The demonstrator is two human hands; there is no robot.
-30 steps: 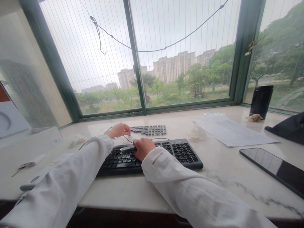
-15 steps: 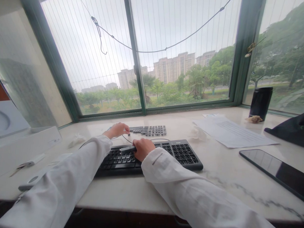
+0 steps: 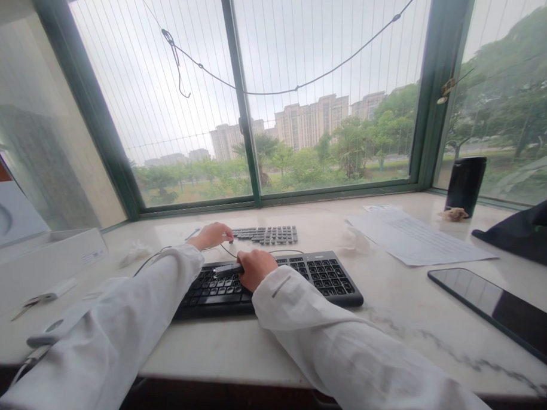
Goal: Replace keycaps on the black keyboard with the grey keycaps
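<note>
A black keyboard [image 3: 325, 275] lies on the marble sill in front of me. My right hand [image 3: 256, 267] rests on its keys, fingers curled round a small dark metal tool [image 3: 226, 268] that points left. My left hand [image 3: 212, 234] is beyond the keyboard's far edge, fingers pinched together beside a block of loose grey keycaps [image 3: 268, 233]; what it pinches is too small to make out. A thin cable runs between the two hands. Both arms wear white sleeves.
Printed sheets [image 3: 416, 237] lie to the right, a dark tablet [image 3: 498, 308] nearer the edge, a black cylinder [image 3: 466, 183] and dark cloth [image 3: 523, 234] at far right. White boxes [image 3: 38, 262] and a small white device [image 3: 49, 333] sit on the left. Window glass stands close behind.
Both hands stay in place. The view has shifted slightly, so everything sits a little to the left.
</note>
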